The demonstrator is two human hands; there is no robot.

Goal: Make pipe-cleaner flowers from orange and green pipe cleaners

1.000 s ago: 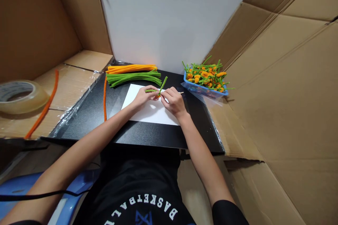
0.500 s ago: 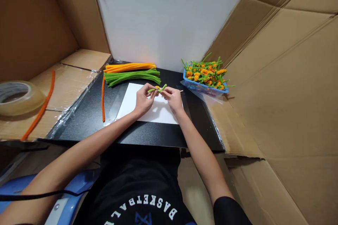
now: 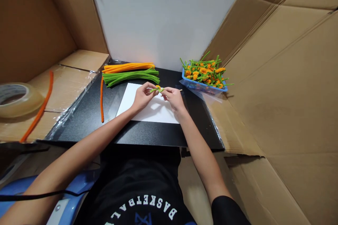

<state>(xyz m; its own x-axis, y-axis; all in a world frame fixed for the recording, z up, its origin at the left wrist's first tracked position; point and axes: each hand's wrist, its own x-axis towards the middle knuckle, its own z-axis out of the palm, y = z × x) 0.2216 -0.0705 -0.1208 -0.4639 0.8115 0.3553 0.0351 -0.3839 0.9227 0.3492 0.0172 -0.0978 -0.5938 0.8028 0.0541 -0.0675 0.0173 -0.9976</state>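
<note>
Between my hands, just above a white sheet (image 3: 155,114), is a small pipe-cleaner flower (image 3: 158,87) with an orange head and green parts. My left hand (image 3: 144,95) is closed, its thumb and fingers pinching the flower from the left. From the right, my right hand (image 3: 173,98) pinches the green pipe cleaner around the flower. A thin pale stick end (image 3: 181,90) shows beside the right hand; the rest of it is hidden. My fingers partly cover the flower.
Behind the sheet lie bundles of orange pipe cleaners (image 3: 128,66) and green pipe cleaners (image 3: 130,78). A blue basket (image 3: 204,87) of finished flowers stands at back right. Single orange pipe cleaners (image 3: 102,100) and a tape roll (image 3: 19,100) are at left. Cardboard walls (image 3: 285,77) flank the black table (image 3: 148,135).
The green pipe cleaner's right end, which stuck up before, is now bent down and curled close to the orange head. My hands stay in nearly the same place.
</note>
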